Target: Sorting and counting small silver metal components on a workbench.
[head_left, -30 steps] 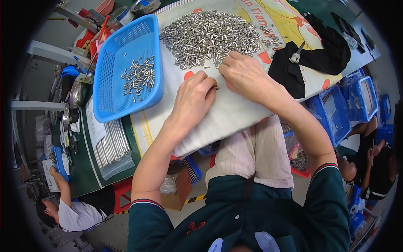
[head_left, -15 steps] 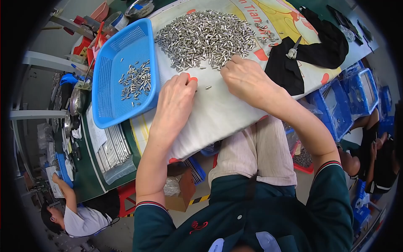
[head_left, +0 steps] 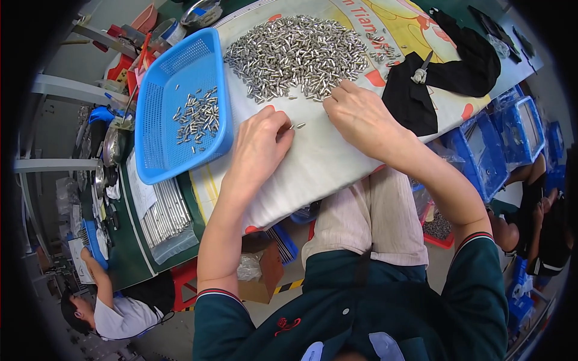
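Note:
A broad heap of small silver metal pins (head_left: 295,54) lies on a white, patterned cloth (head_left: 313,156). My left hand (head_left: 259,141) is beside the blue basket, its fingers bent and thumb drawn in, with a small pin showing at the fingertips. One loose pin (head_left: 301,126) rests on the cloth just right of them. At the heap's near right edge, my right hand (head_left: 361,114) is closed with curled fingers; whatever its fingertips hold is hidden. The blue perforated basket (head_left: 226,114) at left contains a scattered cluster of similar pins.
Black fabric (head_left: 409,96) with a tied blade-like tool lies at right. Long metal rods (head_left: 165,213) in plastic sit left below the basket. Blue crates (head_left: 481,159) stand beyond the table's right side. A co-worker (head_left: 123,313) sits at lower left; others are at far right.
My left hand has moved slightly right and its fingers have turned toward the loose pin. My right hand has shifted a little right along the heap's edge.

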Demonstrator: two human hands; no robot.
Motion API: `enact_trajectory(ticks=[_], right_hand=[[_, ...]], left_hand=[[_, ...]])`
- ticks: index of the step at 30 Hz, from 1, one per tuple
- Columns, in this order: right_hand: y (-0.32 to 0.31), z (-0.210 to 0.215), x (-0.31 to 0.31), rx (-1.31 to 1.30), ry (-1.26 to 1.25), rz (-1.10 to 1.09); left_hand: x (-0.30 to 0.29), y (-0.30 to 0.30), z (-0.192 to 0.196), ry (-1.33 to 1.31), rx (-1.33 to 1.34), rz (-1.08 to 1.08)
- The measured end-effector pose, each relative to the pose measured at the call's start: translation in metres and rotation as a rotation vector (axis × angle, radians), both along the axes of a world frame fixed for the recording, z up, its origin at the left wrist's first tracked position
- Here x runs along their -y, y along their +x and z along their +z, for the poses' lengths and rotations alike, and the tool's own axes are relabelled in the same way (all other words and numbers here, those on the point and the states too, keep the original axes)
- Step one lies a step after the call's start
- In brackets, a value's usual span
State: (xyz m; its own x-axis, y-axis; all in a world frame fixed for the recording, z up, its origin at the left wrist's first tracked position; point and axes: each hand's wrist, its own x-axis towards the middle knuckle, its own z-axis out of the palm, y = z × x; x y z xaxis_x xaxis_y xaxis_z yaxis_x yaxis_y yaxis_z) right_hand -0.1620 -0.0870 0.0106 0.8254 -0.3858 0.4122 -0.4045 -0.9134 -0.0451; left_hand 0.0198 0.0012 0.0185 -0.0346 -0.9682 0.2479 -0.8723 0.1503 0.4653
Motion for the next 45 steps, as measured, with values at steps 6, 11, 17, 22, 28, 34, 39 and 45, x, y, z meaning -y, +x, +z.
enact_trajectory(ticks=[6,11,17,22,28,34,39,45], right_hand=[[0.001,0.002,-0.001,-0.081,0.015,-0.031],[0.003,0.0,0.001,-0.056,0.026,-0.045],[0.005,0.005,-0.002,-0.075,0.039,-0.055],[0.007,0.006,-0.007,-0.084,-0.068,-0.047],[0.009,0.008,-0.009,-0.111,0.004,-0.067],[0.013,0.012,-0.011,-0.181,-0.055,-0.068],[0.016,0.014,-0.014,-0.22,-0.067,-0.087],[0.012,0.005,-0.005,0.386,0.337,0.001]], left_hand=[[0.003,-0.006,0.0,-0.1,-0.069,0.006],[0.007,-0.016,-0.007,-0.212,-0.027,-0.044],[0.005,-0.018,-0.007,-0.141,0.15,-0.035],[0.004,-0.016,-0.008,-0.176,0.146,-0.053],[0.006,-0.014,-0.01,-0.182,0.273,-0.017],[0.007,-0.014,-0.01,-0.189,0.345,0.021],[0.008,-0.014,-0.01,-0.195,0.38,0.043],[0.01,-0.013,0.0,-0.196,-0.278,0.057]])
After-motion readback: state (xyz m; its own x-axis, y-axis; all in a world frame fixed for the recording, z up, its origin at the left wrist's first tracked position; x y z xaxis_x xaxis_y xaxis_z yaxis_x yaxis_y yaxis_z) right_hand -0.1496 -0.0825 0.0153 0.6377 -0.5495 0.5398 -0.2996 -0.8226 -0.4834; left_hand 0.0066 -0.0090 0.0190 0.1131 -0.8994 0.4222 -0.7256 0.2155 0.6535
